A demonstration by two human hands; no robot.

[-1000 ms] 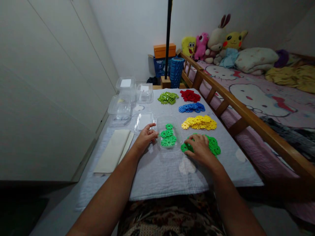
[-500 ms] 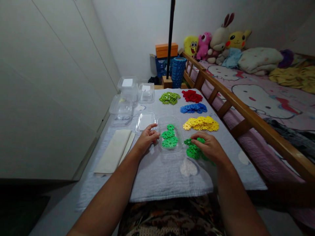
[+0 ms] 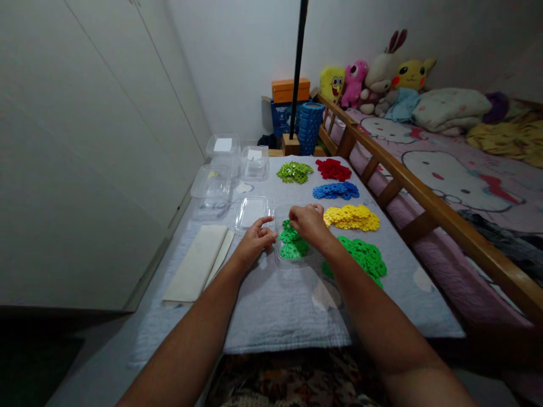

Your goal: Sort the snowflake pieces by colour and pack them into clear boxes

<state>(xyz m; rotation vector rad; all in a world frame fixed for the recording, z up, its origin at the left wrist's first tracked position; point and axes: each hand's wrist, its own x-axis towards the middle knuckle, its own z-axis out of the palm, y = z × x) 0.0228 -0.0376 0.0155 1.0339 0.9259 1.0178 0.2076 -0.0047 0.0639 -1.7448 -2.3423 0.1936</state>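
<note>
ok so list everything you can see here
green pieces: one pile, dark green, near right
yellow pieces: one pile, yellow, behind green
blue pieces: one pile, blue, behind yellow
red pieces: one pile, red, far right
lime pieces: one pile, lime, left of red
tub: one, clear, centre, holds green pieces
lid: one, clear, left of tub
other tubs: three, clear, far left
sheet: one, white, near left
cloth: one, pale grey, on table
plush toys: four, mixed, on bed
left hand: one, at tub's left edge
right hand: one, over tub

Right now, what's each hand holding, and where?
Left hand holds the tub by its left rim. Right hand touches green pieces inside; grip unclear.
</note>
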